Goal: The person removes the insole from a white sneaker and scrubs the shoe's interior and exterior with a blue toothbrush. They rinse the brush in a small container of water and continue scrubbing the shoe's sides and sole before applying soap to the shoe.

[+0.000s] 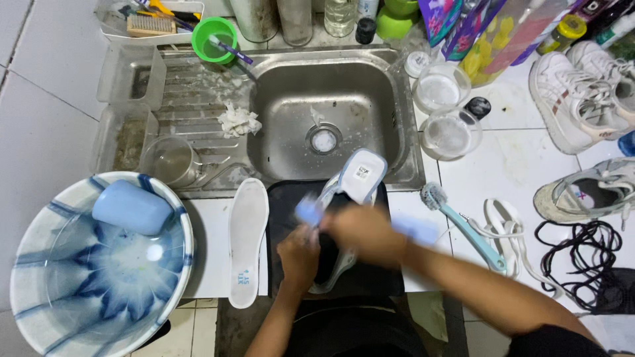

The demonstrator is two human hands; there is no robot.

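Observation:
A white sneaker (pixel 357 177) with a raised tongue lies on a black mat (pixel 283 205) in front of the sink. My left hand (pixel 299 254) grips the sneaker's side. My right hand (pixel 365 233) holds a blue brush (pixel 309 211) that is blurred with motion across the shoe opening. A white insole (pixel 247 239) lies just left of the mat.
A blue-and-white bowl (pixel 40 277) holding water and a blue soap bar (pixel 132 207) sits at left. The steel sink (pixel 325 112) is behind. A teal brush (pixel 463 225), white laces (pixel 509 231), black laces (pixel 582 254) and more sneakers (pixel 582 92) lie at right.

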